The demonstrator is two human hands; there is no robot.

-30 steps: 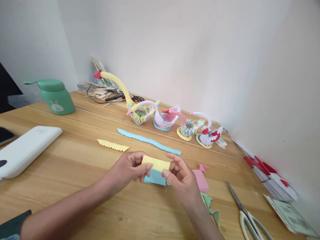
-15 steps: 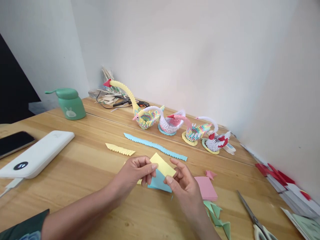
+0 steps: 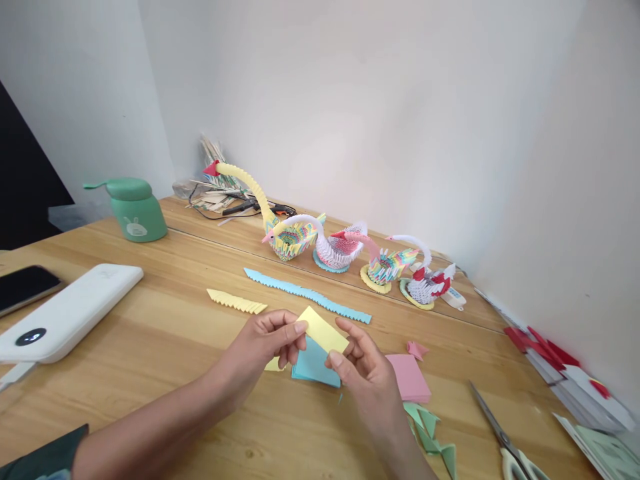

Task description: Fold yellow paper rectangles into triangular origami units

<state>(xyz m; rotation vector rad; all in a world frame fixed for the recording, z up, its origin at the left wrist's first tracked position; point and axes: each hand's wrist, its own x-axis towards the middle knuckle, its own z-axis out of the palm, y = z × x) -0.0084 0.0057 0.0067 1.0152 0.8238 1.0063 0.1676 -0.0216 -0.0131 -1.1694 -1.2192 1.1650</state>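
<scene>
While pinching yellow slip (image 3: 325,331) with left hand (image 3: 273,337) and right hand (image 3: 365,370) over blue sheets (image 3: 317,370), faces swans (image 3: 341,253) near back edge of table (image 3: 260,440), has pink pad (image 3: 407,377) and scissors (image 3: 493,420) toward right edge, bare wood (image 3: 165,340) leftward.

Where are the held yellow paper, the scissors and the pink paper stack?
Yellow paper (image 3: 324,331): head view, middle of its upper face.
Scissors (image 3: 504,438): head view, near the pivot.
Pink paper stack (image 3: 409,377): head view, top sheet.
</scene>
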